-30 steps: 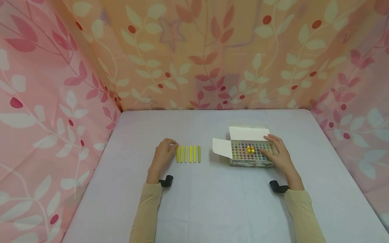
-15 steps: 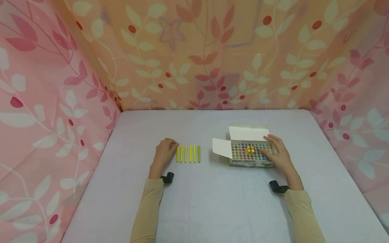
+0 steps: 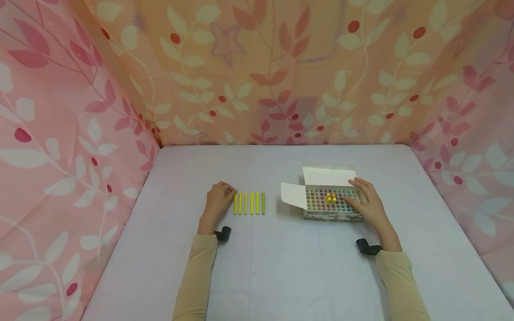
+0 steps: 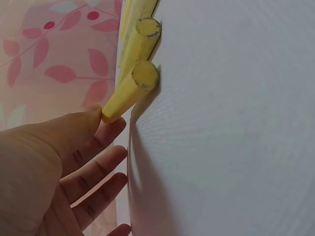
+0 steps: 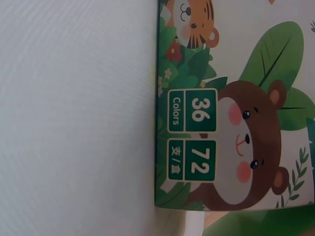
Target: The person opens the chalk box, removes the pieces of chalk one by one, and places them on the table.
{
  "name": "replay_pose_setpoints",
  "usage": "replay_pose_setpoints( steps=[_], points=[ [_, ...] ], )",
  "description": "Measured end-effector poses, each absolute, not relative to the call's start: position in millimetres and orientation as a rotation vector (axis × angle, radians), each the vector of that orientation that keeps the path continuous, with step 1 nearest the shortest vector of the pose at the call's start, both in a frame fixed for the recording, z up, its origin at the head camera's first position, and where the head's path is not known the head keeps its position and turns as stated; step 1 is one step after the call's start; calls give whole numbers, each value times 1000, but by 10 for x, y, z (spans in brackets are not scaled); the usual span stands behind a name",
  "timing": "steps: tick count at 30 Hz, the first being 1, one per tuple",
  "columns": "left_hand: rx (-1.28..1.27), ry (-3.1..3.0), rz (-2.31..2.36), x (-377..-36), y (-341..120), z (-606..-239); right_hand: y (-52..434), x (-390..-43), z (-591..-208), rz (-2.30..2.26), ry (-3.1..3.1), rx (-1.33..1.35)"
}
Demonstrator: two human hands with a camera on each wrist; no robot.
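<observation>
**Chalk sticks laid in a row; hands at rest beside row and box**

Change: almost none over the last second. The left hand [image 3: 217,199] stays at the left end of the row with only a slight shift of the forearm; the right hand [image 3: 367,201] stays on the box. The laying-out looks paused, with the row holding six sticks.

Left hand: loosely curled, a fingertip [image 4: 93,118] touching the far end of the nearest stick; it grasps nothing.

Right hand: laid over the right side of the chalk box [image 3: 331,203], fingers draped across its top, steadying it.

Chalk sticks [image 3: 249,203]: centre of the frame, six slim cylinders, matt and powdery, five yellow and one olive, parallel and just apart.

Chalk box: printed card with glossy bear-and-leaf artwork, flaps open, round stick ends packed in a grid, yellow ones [image 3: 331,197] standing proud.

Table [image 3: 281,272]: pale lilac cloth, finely woven.
</observation>
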State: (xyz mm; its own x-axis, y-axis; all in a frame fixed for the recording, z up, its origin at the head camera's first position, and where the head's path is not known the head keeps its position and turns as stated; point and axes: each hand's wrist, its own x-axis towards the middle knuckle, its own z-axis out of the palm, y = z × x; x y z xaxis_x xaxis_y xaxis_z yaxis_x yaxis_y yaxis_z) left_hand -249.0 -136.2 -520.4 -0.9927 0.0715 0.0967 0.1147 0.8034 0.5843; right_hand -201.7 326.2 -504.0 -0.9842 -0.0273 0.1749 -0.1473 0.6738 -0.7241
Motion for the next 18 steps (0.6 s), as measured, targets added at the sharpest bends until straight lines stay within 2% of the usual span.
replay_pose_setpoints(
  steps=[18],
  points=[
    [-146, -2915, -949, -2498, -1353, -5222, 3256, -2011, -5027, 1205, -2735, 142]
  ],
)
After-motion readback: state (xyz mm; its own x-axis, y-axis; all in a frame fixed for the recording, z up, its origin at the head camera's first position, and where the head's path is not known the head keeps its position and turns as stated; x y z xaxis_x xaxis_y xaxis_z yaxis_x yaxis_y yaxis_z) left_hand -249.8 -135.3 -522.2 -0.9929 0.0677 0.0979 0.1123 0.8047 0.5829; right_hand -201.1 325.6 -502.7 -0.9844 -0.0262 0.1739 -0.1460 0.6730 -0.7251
